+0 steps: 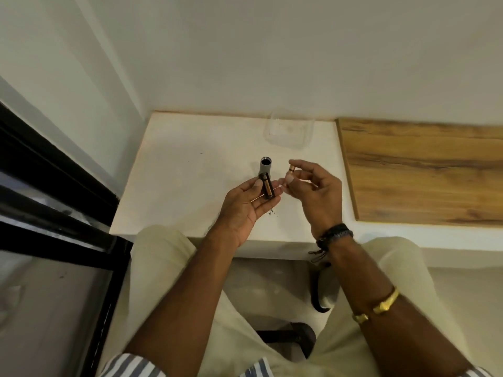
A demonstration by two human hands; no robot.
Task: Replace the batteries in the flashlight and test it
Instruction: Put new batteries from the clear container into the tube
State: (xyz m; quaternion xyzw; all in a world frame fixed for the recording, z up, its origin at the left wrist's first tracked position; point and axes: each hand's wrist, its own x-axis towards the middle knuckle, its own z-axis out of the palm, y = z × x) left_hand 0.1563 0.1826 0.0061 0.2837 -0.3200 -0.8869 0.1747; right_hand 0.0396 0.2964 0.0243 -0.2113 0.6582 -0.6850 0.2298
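A grey flashlight body (265, 167) stands upright on the white table (190, 172), its dark open end facing up. Just in front of it my left hand (245, 205) lies palm up and holds a black battery holder (267, 186) with a copper-and-black battery seated in it, thumb pressed against its left side. My right hand (315, 191) hovers to the right and pinches a small copper-coloured battery (290, 171) between thumb and forefinger, tilted nearly upright. The two hands almost touch at the fingertips.
A clear plastic container (290, 131) sits at the back of the table near the wall. A wooden board (424, 170) adjoins the table on the right. A black-framed glass door (54, 191) runs along the left. My knees are under the table's front edge.
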